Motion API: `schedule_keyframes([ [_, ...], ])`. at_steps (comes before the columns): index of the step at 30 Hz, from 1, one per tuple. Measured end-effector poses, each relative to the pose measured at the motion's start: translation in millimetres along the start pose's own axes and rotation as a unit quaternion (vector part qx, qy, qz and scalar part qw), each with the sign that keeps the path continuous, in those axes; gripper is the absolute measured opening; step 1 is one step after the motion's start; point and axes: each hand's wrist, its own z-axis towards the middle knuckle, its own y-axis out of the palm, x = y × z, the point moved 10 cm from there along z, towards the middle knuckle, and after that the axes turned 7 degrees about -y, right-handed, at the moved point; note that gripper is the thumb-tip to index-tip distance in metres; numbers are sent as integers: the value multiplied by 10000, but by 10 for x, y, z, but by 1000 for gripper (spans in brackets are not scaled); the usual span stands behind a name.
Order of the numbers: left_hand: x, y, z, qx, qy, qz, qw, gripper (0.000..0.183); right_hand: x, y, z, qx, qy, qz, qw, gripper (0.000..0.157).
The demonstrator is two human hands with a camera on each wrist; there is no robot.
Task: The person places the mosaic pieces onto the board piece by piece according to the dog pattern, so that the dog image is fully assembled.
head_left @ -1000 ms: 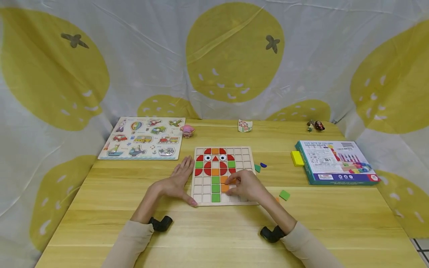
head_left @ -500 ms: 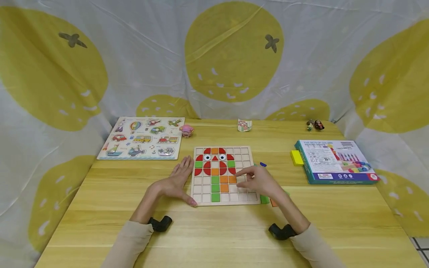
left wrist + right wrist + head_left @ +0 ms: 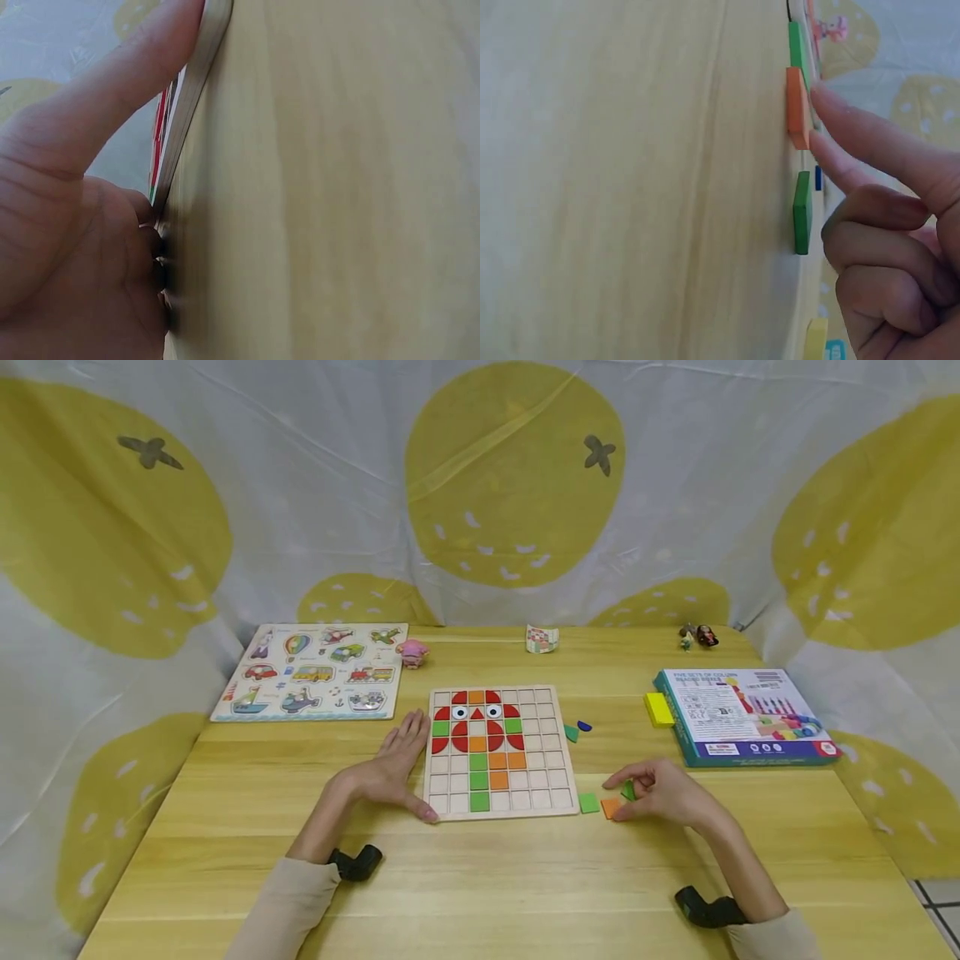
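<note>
A wooden grid board (image 3: 456,806) lies mid-table, partly filled with red, orange, green and eye-printed tiles. Along its left edge rests my left hand (image 3: 392,774), fingers straight and thumb at the near corner; the left wrist view shows that thumb (image 3: 120,86) against the board's side. My right hand (image 3: 670,793) hovers over loose tiles to the right of the board. Its thumb and index finger are parted near an orange square tile (image 3: 611,808), while the other fingers curl in. A green square tile (image 3: 588,802) lies beside the orange one. Another green tile (image 3: 802,213) sits under the hand, partly hidden.
A teal piece (image 3: 572,733) and a blue piece (image 3: 584,726) lie off the board's right edge. A vehicle puzzle (image 3: 311,672), pink figurine (image 3: 412,653), picture card (image 3: 542,639), small figures (image 3: 697,637), yellow block (image 3: 659,710) and boxed set (image 3: 746,718) stand farther back.
My right hand has let go of an orange tile, now in the grid right of another orange one, and moved right to the loose tiles. The left hand has stayed at the board.
</note>
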Motion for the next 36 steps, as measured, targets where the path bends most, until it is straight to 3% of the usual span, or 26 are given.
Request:
schedule_keyframes([
  [7,-2,-1,-7,-17,-42,37,10000,148,39,-6,-29,5,184,36,9998,33],
  [15,-20,-10,-12,-41,-121,27,9999,148,-124,-67,113,500,97,-436,9977,23],
  [20,-16,7,3,-13,-48,77,10000,148,-405,205,365,489,-57,-299,9983,22],
  [25,-9,5,14,-18,-31,67,10000,147,-693,471,605,609,-142,-496,9968,19],
  [36,5,3,1,-53,-65,11,10000,146,-882,609,764,871,-139,-819,9927,20],
])
